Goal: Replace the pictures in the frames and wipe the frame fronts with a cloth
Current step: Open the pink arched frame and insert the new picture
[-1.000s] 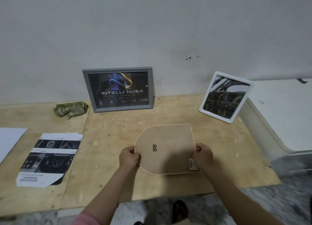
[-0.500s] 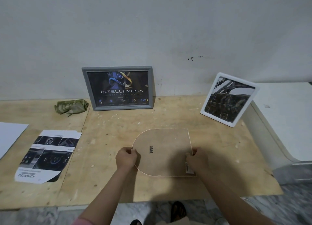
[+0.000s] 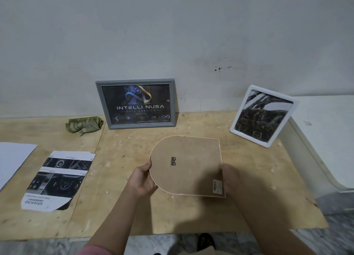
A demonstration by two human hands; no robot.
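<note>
Head view: I hold an arch-shaped brown fibreboard frame back (image 3: pixel 186 165) face-down just above the pale plywood counter (image 3: pixel 134 212), one hand at each side. My left hand (image 3: pixel 142 179) grips the curved end, thumb over the rim, the other fingers hidden beneath; my right hand (image 3: pixel 230 178) grips the straight end beside a small barcode sticker (image 3: pixel 217 186), its fingers curled round the edge. The frame's long axis runs left to right between my hands, curved end left, with a small metal hanger (image 3: pixel 174 161) showing on the back. Both hands sit equally close, so turning it over looks like a two-handed roll about that axis. A grey rectangular frame with a dark logo print (image 3: pixel 136 103) leans on the wall behind, a white rounded frame with a dark photo (image 3: pixel 263 116) stands back right. The crumpled green cloth (image 3: pixel 84 125) lies back left, well apart from both hands, and a loose arch-cut dark print (image 3: pixel 57 180) lies left.
</note>
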